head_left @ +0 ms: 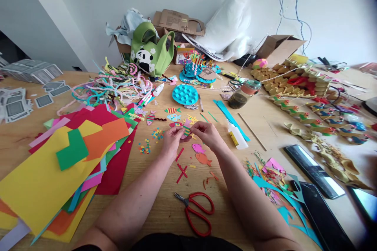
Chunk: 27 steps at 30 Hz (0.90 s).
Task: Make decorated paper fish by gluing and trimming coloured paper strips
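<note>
Striped paper fish (186,131) is just above the table (159,208), between 2 hands: the left hand (173,138) pinches it, while the right hand (208,134) has its fingertips curled close at its edge; I cannot tell whether they grip anything. Uneven pulling could crease the thin paper or shift its stripes. A low forearm could sweep loose pieces aside, and the glue bottle (238,137), seemingly on its side, might leak if loosely capped. Between the forearms lie 1 pink fish (198,148), 1 orange fish (203,159), 3 long red strips (179,154) and 1 pair of red-handled scissors (186,202).
</note>
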Each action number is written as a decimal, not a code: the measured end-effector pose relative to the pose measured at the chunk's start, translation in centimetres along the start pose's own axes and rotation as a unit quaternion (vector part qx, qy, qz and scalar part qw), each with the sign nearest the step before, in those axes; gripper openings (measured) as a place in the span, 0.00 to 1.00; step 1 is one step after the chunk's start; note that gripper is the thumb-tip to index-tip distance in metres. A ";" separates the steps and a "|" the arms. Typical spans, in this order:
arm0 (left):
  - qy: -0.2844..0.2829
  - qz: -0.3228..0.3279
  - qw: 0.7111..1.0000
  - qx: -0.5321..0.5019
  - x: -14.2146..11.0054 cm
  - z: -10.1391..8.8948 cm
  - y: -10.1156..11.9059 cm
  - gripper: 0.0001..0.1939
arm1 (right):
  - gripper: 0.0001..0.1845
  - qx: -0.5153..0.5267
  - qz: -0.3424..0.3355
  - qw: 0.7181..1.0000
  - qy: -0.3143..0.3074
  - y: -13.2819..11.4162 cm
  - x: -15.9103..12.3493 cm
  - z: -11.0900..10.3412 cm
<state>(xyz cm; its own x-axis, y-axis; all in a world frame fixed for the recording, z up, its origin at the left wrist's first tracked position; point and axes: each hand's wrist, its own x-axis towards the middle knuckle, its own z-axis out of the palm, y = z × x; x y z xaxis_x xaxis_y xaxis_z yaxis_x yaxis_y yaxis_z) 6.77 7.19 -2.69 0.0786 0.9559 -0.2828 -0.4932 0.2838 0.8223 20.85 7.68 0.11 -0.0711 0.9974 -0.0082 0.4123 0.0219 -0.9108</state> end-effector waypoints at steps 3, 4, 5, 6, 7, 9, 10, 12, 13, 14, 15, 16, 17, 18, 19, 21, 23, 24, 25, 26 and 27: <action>0.002 0.004 1.000 0.002 0.0 0.0 0.0 0.11 | 0.12 -0.001 -0.001 1.000 -0.002 0.0 0.0 0.0; 0.003 0.005 1.000 0.003 0.0 0.1 0.0 0.11 | 0.12 0.000 -0.001 1.000 -0.003 0.0 0.0 0.0; 0.005 0.006 1.000 0.002 -0.1 0.1 0.0 0.11 | 0.12 0.001 -0.001 1.000 -0.003 0.0 0.0 -0.1; 0.008 0.009 1.000 0.001 -0.1 0.1 0.0 0.10 | 0.12 0.001 -0.001 1.000 -0.004 0.0 0.0 -0.1; 0.011 0.012 1.000 0.000 0.0 0.2 0.0 0.10 | 0.12 0.000 -0.001 1.000 -0.004 -0.1 0.0 -0.1; 0.017 0.021 1.000 -0.003 0.0 0.2 0.0 0.09 | 0.12 -0.003 0.001 1.000 -0.004 -0.1 0.0 -0.1; 0.019 0.024 1.000 -0.002 0.0 0.2 0.0 0.08 | 0.12 -0.006 0.003 1.000 -0.005 -0.1 0.0 0.0; 0.022 0.029 0.999 0.001 0.1 0.2 -0.1 0.07 | 0.12 -0.011 0.004 1.000 -0.007 -0.1 0.0 0.0; 0.024 0.033 0.999 0.004 0.1 0.1 -0.2 0.07 | 0.12 -0.013 0.004 1.000 -0.008 -0.1 -0.1 0.0; 0.028 0.039 0.999 0.010 0.2 0.1 -0.2 0.06 | 0.12 -0.015 0.006 1.000 -0.011 -0.1 -0.1 0.0; 0.031 0.047 0.998 0.018 0.2 0.1 -0.3 0.06 | 0.12 -0.017 0.007 1.000 -0.013 -0.1 -0.1 0.0; 0.034 0.057 0.997 0.027 0.2 0.0 -0.3 0.05 | 0.13 -0.018 0.010 1.000 -0.016 -0.1 -0.1 0.0; 0.037 0.065 0.996 0.038 0.3 0.0 -0.4 0.04 | 0.13 -0.018 0.014 1.000 -0.019 -0.1 -0.1 0.0; 0.037 0.072 0.995 0.049 0.3 0.0 -0.4 0.04 | 0.13 -0.018 0.019 0.999 -0.020 0.0 -0.1 0.0; 0.037 0.076 0.995 0.059 0.3 -0.1 -0.5 0.04 | 0.14 -0.018 0.022 0.999 -0.021 0.0 -0.1 0.0; 0.037 0.077 0.994 0.071 0.3 -0.1 -0.6 0.04 | 0.14 -0.018 0.024 0.999 -0.021 0.0 -0.1 0.1; 0.036 0.075 0.994 0.074 0.3 -0.2 -0.7 0.05 | 0.15 -0.013 0.018 1.000 -0.019 0.1 0.0 0.1; 0.035 0.073 0.994 0.073 0.3 -0.2 -0.7 0.05 | 0.14 -0.010 0.013 1.000 -0.018 0.2 0.0 0.1; 0.032 0.071 0.995 0.070 0.3 -0.2 -0.7 0.05 | 0.14 -0.008 0.010 1.000 -0.016 0.2 0.0 0.2; 0.027 0.068 0.995 0.066 0.3 -0.2 -0.7 0.04 | 0.13 -0.007 0.007 1.000 -0.016 0.3 0.0 0.2; 0.023 0.063 0.996 0.060 0.3 -0.2 -0.7 0.04 | 0.13 -0.007 0.005 1.000 -0.015 0.3 0.0 0.2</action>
<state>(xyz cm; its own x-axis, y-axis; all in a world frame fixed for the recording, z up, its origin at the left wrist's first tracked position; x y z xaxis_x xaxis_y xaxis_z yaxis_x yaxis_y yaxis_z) 6.99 7.29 -3.44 -0.0185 0.9809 -0.1935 -0.3890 0.1712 0.9052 20.81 7.69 -0.28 -0.0947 0.9950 -0.0305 0.4252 0.0127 -0.9050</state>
